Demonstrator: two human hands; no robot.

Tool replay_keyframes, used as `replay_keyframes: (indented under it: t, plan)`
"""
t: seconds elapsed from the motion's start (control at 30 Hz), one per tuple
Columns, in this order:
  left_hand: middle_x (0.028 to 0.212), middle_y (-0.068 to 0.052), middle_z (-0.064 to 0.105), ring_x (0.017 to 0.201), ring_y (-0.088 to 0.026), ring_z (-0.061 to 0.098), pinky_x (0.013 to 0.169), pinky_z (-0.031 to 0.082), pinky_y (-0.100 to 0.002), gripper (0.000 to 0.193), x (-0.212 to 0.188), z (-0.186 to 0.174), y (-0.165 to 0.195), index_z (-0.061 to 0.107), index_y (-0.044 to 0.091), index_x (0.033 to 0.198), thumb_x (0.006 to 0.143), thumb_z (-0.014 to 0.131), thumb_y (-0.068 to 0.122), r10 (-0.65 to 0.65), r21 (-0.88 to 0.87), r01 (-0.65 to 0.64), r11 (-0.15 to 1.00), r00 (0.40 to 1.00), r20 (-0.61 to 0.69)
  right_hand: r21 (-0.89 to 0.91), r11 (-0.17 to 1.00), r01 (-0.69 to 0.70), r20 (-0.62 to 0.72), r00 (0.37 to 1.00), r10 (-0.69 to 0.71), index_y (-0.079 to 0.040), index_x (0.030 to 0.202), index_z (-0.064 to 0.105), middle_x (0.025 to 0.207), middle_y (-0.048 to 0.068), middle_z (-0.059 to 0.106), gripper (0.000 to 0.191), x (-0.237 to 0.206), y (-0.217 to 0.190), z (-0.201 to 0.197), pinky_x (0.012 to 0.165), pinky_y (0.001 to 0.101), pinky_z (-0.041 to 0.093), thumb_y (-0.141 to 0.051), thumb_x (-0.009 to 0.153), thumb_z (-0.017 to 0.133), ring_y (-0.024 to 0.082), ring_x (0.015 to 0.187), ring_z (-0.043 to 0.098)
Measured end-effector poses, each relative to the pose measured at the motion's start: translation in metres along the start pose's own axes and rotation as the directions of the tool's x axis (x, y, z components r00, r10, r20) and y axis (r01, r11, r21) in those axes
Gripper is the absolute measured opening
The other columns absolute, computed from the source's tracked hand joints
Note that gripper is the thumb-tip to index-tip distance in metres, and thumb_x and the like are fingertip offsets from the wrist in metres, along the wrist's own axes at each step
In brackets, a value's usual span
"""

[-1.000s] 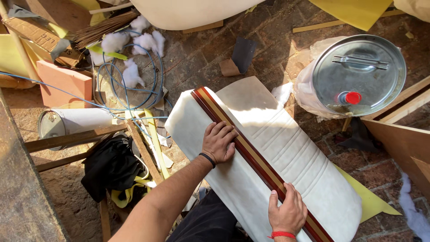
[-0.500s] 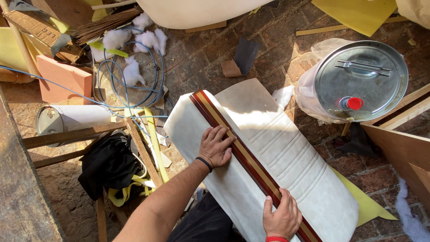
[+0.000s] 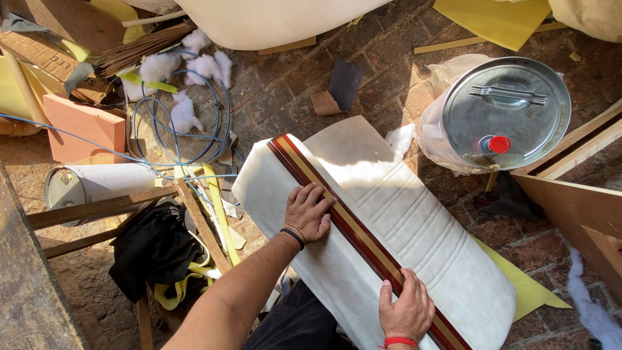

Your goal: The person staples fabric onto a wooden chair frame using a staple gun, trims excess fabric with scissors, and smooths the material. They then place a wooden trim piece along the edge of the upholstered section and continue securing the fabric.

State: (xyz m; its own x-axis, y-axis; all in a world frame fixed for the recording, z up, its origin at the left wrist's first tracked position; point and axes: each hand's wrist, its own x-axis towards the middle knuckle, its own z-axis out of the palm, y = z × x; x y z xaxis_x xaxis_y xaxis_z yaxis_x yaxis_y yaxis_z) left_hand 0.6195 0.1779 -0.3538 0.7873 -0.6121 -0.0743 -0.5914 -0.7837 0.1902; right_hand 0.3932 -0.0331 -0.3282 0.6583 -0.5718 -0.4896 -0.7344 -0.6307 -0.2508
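While the cushion (image 3: 414,214) lay across the person's lap, its long axis ran diagonally from upper left to lower right, and the wooden strip (image 3: 363,240) ran the same way along it. Left hand (image 3: 308,212) rested flat on the cushion just left of the strip, fingers spread and unclenched, tips touching the strip's edge. Right hand (image 3: 407,311) sat at the strip's lower end, fingers loosely splayed over it, pressing rather than gripping. Strip lay between the hands, right one more squarely on it. Metal drum (image 3: 505,113) stood on the brick floor (image 3: 285,84) to the right, well apart. Blue cable (image 3: 175,129) and stuffing tufts (image 3: 194,68) lay upper left.
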Motion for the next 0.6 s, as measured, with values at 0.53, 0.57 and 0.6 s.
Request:
replay_keyframes:
  t: [0.53, 0.57, 0.6]
  plan:
    - [0.131, -0.009, 0.062, 0.136, -0.027, 0.048, 0.121, 0.025, -0.048, 0.040, 0.009, -0.005, 0.031, 0.074, 0.022, 0.116, 0.085, 0.052, 0.035, 0.027, -0.031, -0.032, 0.999, 0.987, -0.158, 0.130, 0.989, 0.073, -0.106, 0.993, -0.060, -0.014, 0.129, 0.066, 0.134, 0.003, 0.069, 0.045, -0.002, 0.008, -0.040, 0.108, 0.0426, 0.041, -0.038, 0.090, 0.062, 0.022, 0.128, 0.060]
    - [0.130, -0.009, 0.062, 0.136, -0.027, 0.048, 0.121, 0.025, -0.048, 0.039, 0.011, -0.006, 0.035, 0.075, 0.022, 0.115, 0.085, 0.053, 0.035, 0.026, -0.033, -0.030, 0.999, 0.990, -0.140, 0.139, 0.989, 0.055, -0.085, 0.995, -0.043, -0.015, 0.129, 0.066, 0.134, 0.004, 0.068, 0.045, -0.002, 0.011, -0.042, 0.109, 0.0421, 0.041, -0.038, 0.091, 0.061, 0.022, 0.128, 0.060]
    - [0.129, -0.008, 0.062, 0.136, -0.027, 0.048, 0.120, 0.025, -0.048, 0.039, 0.014, -0.007, 0.038, 0.075, 0.022, 0.115, 0.085, 0.053, 0.035, 0.020, -0.034, -0.024, 0.999, 0.993, -0.117, 0.123, 0.991, 0.057, -0.088, 0.995, -0.046, -0.015, 0.131, 0.066, 0.136, 0.005, 0.067, 0.045, -0.001, 0.013, -0.044, 0.111, 0.0428, 0.039, -0.038, 0.092, 0.061, 0.023, 0.130, 0.058]
